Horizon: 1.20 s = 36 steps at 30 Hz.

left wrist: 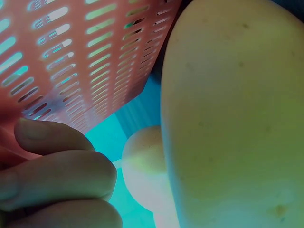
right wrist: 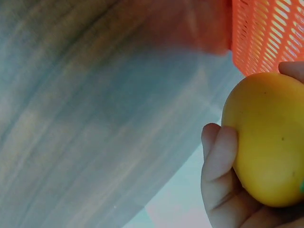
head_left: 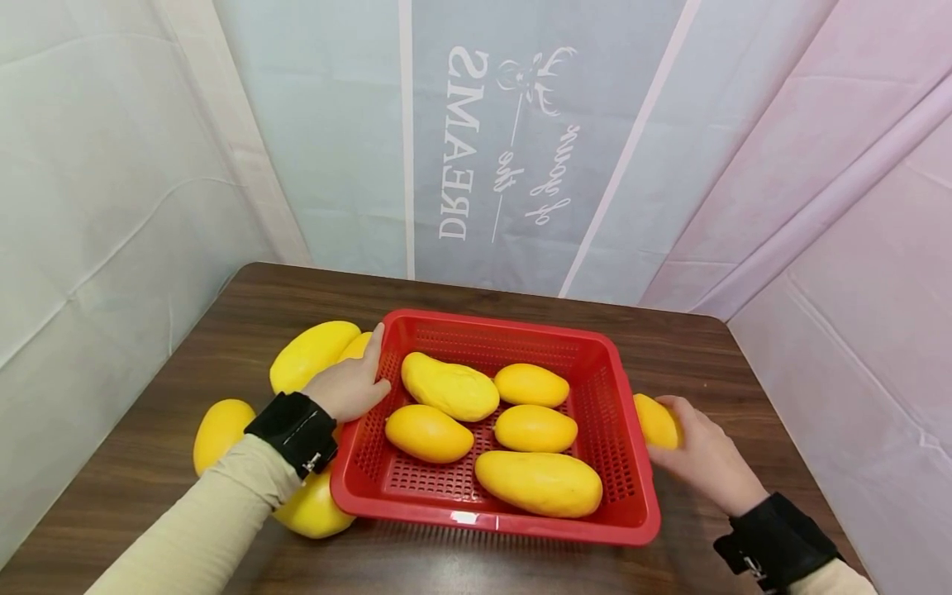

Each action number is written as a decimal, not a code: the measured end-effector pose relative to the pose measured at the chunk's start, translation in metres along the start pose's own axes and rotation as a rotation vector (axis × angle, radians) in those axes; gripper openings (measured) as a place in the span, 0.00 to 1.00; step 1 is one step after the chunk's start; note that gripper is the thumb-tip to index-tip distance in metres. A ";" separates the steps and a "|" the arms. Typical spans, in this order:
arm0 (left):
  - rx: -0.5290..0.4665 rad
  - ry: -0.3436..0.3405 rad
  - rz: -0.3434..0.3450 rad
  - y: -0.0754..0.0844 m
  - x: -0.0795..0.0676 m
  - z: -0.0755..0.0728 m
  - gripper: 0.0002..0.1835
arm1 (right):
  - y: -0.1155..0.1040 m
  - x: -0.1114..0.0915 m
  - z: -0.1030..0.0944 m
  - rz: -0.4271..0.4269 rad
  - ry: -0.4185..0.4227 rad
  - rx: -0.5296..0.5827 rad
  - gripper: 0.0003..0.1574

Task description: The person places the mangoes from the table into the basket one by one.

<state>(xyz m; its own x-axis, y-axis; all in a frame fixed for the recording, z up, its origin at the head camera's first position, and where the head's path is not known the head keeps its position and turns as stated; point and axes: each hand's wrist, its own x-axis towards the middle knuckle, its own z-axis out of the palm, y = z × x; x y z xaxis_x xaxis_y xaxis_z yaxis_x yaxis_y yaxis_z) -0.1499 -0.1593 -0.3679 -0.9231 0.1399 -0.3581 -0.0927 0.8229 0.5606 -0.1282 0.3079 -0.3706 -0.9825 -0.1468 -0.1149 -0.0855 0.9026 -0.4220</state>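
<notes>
My left hand (head_left: pixel 347 386) grips the left rim of a red plastic basket (head_left: pixel 491 312), thumb over the inner side and other fingers (left wrist: pixel 61 175) bent against the outer wall. Inside lie several yellow fruits: smaller mangoes, such as a front left mango (head_left: pixel 429 434), a longer front fruit (head_left: pixel 539 484) and a lumpy fruit (head_left: pixel 449 387) at the back left. Just outside the basket's right wall, my right hand (head_left: pixel 708 459) holds a mango (right wrist: pixel 268 142) between thumb and fingers. The palm side of the left hand is hidden in the head view.
Left of the basket, several more yellow fruits lie around my left forearm, among them a back fruit (head_left: pixel 314 355), a left mango (head_left: pixel 221 431) and a front fruit (head_left: pixel 316 506). Brown wooden table (head_left: pixel 245 330) underneath; cloth curtains (head_left: pixel 335 165) border its back and sides.
</notes>
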 end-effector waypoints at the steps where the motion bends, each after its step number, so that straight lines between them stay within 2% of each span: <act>1: 0.000 -0.001 0.000 0.000 0.000 0.000 0.51 | -0.001 0.001 -0.002 0.000 0.006 -0.007 0.57; 13: -0.003 -0.002 0.000 0.000 0.000 -0.001 0.51 | -0.009 0.012 -0.022 -0.033 0.048 -0.087 0.53; 19: 0.000 0.000 0.000 -0.001 0.001 -0.001 0.51 | -0.023 0.017 -0.033 -0.064 0.080 -0.099 0.52; 27: 0.008 0.001 0.012 -0.002 0.002 0.000 0.51 | -0.047 0.019 -0.040 -0.079 0.077 -0.065 0.49; 36: -0.001 -0.008 0.003 0.001 0.000 -0.002 0.51 | -0.073 0.016 -0.040 -0.148 0.050 0.006 0.46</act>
<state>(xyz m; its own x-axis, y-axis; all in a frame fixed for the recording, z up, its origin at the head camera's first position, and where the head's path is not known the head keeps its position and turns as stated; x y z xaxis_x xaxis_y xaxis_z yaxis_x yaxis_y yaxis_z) -0.1503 -0.1594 -0.3658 -0.9204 0.1470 -0.3623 -0.0902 0.8217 0.5627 -0.1445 0.2556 -0.3058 -0.9663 -0.2573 -0.0063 -0.2288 0.8700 -0.4367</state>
